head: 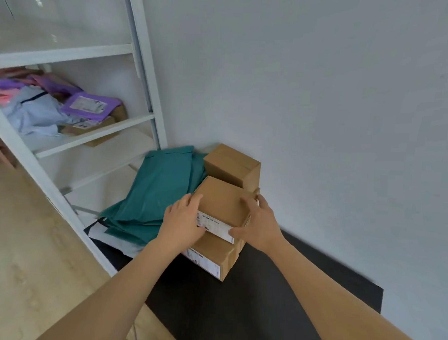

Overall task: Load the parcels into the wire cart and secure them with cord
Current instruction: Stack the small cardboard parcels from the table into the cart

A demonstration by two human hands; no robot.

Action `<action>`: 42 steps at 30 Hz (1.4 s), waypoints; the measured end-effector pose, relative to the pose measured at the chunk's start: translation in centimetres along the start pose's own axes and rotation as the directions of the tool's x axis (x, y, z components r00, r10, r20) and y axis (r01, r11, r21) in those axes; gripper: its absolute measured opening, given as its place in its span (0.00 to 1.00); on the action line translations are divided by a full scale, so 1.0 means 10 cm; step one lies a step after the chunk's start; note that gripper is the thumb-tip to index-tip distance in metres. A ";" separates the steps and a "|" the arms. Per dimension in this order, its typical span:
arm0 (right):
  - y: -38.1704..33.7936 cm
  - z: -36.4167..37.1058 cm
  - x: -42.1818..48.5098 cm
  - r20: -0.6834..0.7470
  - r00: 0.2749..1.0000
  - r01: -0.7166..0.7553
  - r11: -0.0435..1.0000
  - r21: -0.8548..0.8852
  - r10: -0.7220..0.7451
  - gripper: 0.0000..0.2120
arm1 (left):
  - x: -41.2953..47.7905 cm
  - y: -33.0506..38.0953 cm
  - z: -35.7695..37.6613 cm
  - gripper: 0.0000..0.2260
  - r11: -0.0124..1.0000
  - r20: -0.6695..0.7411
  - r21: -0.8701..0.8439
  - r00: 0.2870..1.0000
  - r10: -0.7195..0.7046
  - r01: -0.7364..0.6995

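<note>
Both arms reach fwd; left hand point(183, 223) & right hand point(260, 224) grip opposite sides of top box point(222, 205), fingers curled over edges, stacked on bigger box point(211, 256).

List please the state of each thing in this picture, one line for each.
top box, closed, labelled, stacked on the lower box, held from both sides.
lower box, closed, lying on the black mat.
rear box, closed, taped, untouched.
teal mailers, piled flat beside the boxes.
left grip, holds the top box's left side.
right grip, holds the top box's right side.
purple mailer, lying on the shelf, untouched.
</note>
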State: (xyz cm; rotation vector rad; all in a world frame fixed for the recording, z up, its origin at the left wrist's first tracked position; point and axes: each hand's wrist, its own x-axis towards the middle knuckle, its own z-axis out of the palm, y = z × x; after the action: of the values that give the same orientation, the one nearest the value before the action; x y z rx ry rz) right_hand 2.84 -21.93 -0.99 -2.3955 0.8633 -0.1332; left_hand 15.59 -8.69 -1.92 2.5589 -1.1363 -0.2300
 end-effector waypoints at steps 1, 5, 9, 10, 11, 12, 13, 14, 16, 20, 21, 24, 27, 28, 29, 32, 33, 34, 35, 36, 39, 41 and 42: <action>0.00 0.01 0.02 0.007 1.000 -0.005 1.000 -0.006 0.005 0.40 | 0.06 -0.01 0.00 0.33 0.999 0.010 0.036 1.000 -0.019 0.018; -0.01 0.00 0.08 -0.008 0.999 -0.038 0.999 0.025 0.039 0.43 | 0.21 -0.01 -0.02 0.36 0.998 0.093 0.023 0.994 -0.057 0.055; -0.03 0.01 0.14 0.036 0.998 -0.050 0.997 0.051 0.049 0.45 | 0.24 -0.02 -0.06 0.36 0.999 0.092 0.011 0.994 -0.050 0.049; -0.04 0.02 0.16 0.031 0.998 -0.061 0.997 0.055 0.060 0.45 | 0.24 -0.02 -0.08 0.35 0.999 0.089 -0.017 0.995 -0.042 0.043; -0.05 0.03 0.16 0.020 0.997 -0.074 0.995 0.060 0.073 0.45 | 0.24 -0.02 -0.10 0.34 0.997 0.085 -0.060 0.996 -0.033 0.038; -0.05 0.03 0.16 0.007 0.996 -0.084 0.994 0.065 0.084 0.44 | 0.24 -0.02 -0.13 0.32 0.993 0.075 -0.113 0.997 -0.022 0.031; -0.04 0.04 0.15 -0.002 0.996 -0.091 0.993 0.070 0.091 0.44 | 0.25 -0.02 -0.15 0.30 0.986 0.060 -0.164 0.998 -0.015 0.024; -0.03 0.04 0.14 -0.011 0.996 -0.089 0.993 0.076 0.090 0.43 | 0.25 -0.03 -0.18 0.29 0.979 0.046 -0.203 0.999 -0.008 0.017; 0.01 0.00 0.10 -0.031 0.996 -0.078 0.992 0.099 0.081 0.41 | 0.27 -0.05 -0.21 0.29 0.963 0.029 -0.268 1.000 -0.011 0.018; 0.13 -0.19 0.04 -0.026 0.991 -0.121 0.976 0.181 0.128 0.37 | 0.33 0.00 -0.27 0.23 0.845 0.003 -0.531 0.998 -0.067 0.058; 0.15 -0.24 0.02 -0.011 0.988 -0.145 0.966 0.213 0.151 0.36 | 0.35 0.03 -0.28 0.21 0.799 0.001 -0.597 0.996 -0.084 0.068; 0.23 -0.34 -0.07 0.027 0.976 -0.211 0.913 0.348 0.216 0.31 | 0.38 0.16 -0.27 0.17 0.661 0.034 -0.744 0.993 -0.110 0.098; 0.34 -0.43 -0.22 0.076 0.954 -0.289 0.824 0.488 0.290 0.25 | 0.36 0.33 -0.24 0.13 0.550 0.122 -0.822 0.989 -0.083 0.147; 0.38 -0.46 -0.28 0.088 0.943 -0.318 0.790 0.525 0.321 0.23 | 0.35 0.38 -0.22 0.13 0.528 0.156 -0.833 0.986 -0.056 0.162; 0.43 -0.48 -0.35 0.104 0.930 -0.348 0.755 0.555 0.352 0.21 | 0.33 0.43 -0.19 0.13 0.518 0.190 -0.838 0.982 -0.022 0.174; 0.55 -0.52 -0.57 0.128 0.902 -0.397 0.680 0.616 0.412 0.20 | 0.25 0.58 -0.10 0.16 0.525 0.272 -0.827 0.960 0.063 0.200; 0.57 -0.52 -0.65 0.128 0.896 -0.406 0.666 0.626 0.425 0.20 | 0.22 0.62 -0.07 0.16 0.526 0.293 -0.825 0.952 0.084 0.208; 0.59 -0.53 -0.73 0.126 0.892 -0.407 0.653 0.638 0.433 0.20 | 0.19 0.67 -0.04 0.16 0.523 0.316 -0.824 0.943 0.107 0.217; 0.60 -0.54 -0.82 0.120 0.885 -0.412 0.639 0.649 0.449 0.20 | 0.15 0.73 -0.01 0.16 0.518 0.338 -0.824 0.933 0.127 0.228; 0.61 -0.54 -0.89 0.114 0.880 -0.415 0.627 0.659 0.462 0.19 | 0.12 0.76 0.02 0.16 0.502 0.354 -0.830 0.925 0.139 0.243; 0.67 -0.47 -1.17 0.098 0.843 -0.432 0.558 0.709 0.528 0.19 | 0.02 0.85 0.16 0.15 0.429 0.440 -0.837 0.884 0.158 0.340; 0.73 -0.38 -1.38 0.104 0.806 -0.448 0.487 0.750 0.582 0.20 | -0.06 0.88 0.30 0.15 0.380 0.512 -0.823 0.841 0.177 0.421; 0.76 -0.33 -1.48 0.114 0.784 -0.461 0.450 0.765 0.610 0.20 | -0.10 0.88 0.37 0.15 0.368 0.548 -0.809 0.814 0.193 0.457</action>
State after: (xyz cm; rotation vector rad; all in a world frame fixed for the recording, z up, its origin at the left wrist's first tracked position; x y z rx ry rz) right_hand -13.93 -19.22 -1.07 -1.2287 1.3011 -0.3824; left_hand 7.80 -14.34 -2.12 1.4815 -0.5682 -1.3550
